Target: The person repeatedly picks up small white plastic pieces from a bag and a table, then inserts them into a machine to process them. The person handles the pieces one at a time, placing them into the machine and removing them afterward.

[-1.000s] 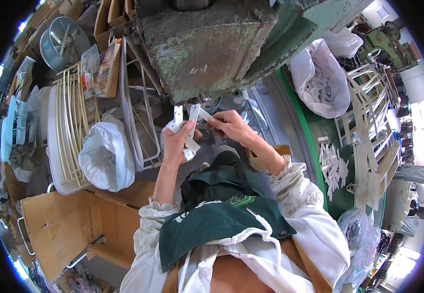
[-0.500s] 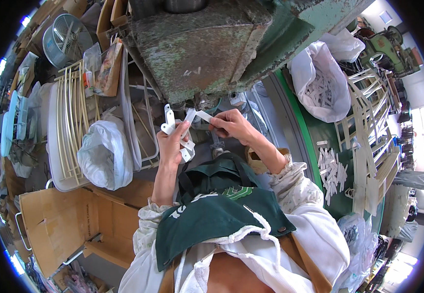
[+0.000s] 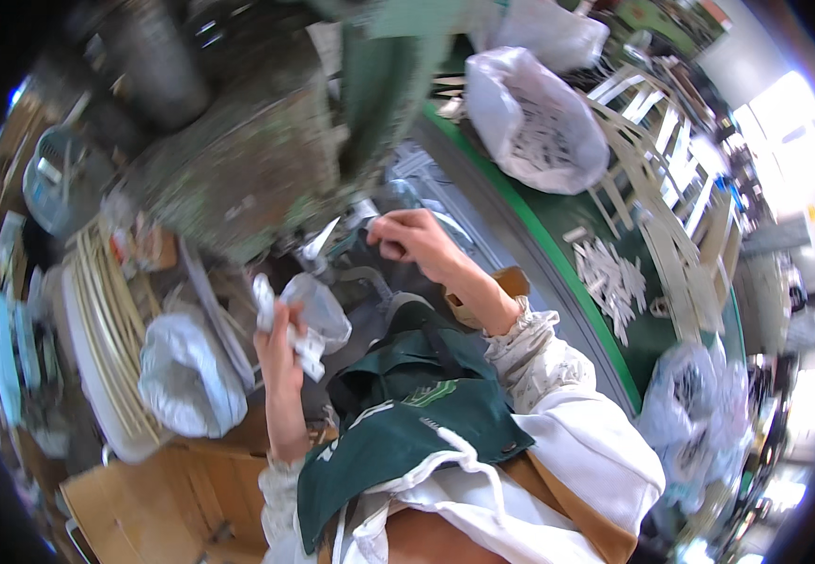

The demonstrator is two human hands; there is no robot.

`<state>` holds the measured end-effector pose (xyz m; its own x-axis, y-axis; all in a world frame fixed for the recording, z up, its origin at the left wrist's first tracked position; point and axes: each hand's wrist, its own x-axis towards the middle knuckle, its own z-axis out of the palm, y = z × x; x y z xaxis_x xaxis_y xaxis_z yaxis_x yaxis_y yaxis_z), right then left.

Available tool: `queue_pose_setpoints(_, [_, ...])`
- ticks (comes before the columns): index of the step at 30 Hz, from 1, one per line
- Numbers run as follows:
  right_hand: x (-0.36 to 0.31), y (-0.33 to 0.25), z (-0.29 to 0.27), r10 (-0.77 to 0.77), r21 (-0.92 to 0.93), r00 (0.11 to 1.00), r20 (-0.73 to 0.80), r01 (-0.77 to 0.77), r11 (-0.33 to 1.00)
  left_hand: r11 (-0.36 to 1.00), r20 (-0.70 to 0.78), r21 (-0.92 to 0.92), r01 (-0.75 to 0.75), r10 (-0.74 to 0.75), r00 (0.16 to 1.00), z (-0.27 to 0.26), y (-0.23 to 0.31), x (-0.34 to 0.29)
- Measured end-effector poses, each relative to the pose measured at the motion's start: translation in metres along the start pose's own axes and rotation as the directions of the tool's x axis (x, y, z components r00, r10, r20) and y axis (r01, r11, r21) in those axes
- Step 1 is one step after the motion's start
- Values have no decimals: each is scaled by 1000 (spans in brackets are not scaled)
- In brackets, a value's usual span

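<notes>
My left hand (image 3: pixel 280 352) is closed around several small white strip-like pieces (image 3: pixel 308 355), which stick out above and below the fingers. To its right my right hand (image 3: pixel 415 242) is curled, fingertips pressed together near the lower front of a worn green machine (image 3: pixel 248 169). Whatever those fingertips hold, if anything, is too blurred to make out. Between the hands, a pale pointed piece (image 3: pixel 321 241) shows at the machine's underside; I cannot tell whether it is fixed there. Just right of my left hand hangs a whitish plastic bag (image 3: pixel 321 310).
On the right, a green-topped bench (image 3: pixel 558 254) bears a white sack (image 3: pixel 529 141) of strips, a loose pile of white strips (image 3: pixel 609 282) and long slatted frames (image 3: pixel 670 244). At left are a white bag (image 3: pixel 191 376), long pale rods (image 3: pixel 102 320) and an open cardboard box (image 3: pixel 144 498).
The view has swung to the right and blurred. My hands have moved apart; the white strip that my right fingers pinched beside the left hand's pieces no longer shows clearly in them.
</notes>
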<state>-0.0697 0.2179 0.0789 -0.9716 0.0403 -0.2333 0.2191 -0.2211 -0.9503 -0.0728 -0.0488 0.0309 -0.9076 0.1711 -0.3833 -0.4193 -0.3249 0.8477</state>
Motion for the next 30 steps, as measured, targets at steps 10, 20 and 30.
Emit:
queue_pose_setpoints(10, [45, -24, -293, -304, -300, 394, -867, 74, 951, 811, 461, 193, 553, -572, 678, 33, -62, -65])
queue_pose_setpoints(20, [-83, 56, -34, 155, -116, 863, 480, -113, 987, 625, 670, 263, 735, -667, 327, 103, -92, -38])
queue_pose_setpoints(30, [-177, 137, -356, -481, -849, 712, -511, -504, 157, 746, 595, 446, 495, -660, 458, 115, -88, -51])
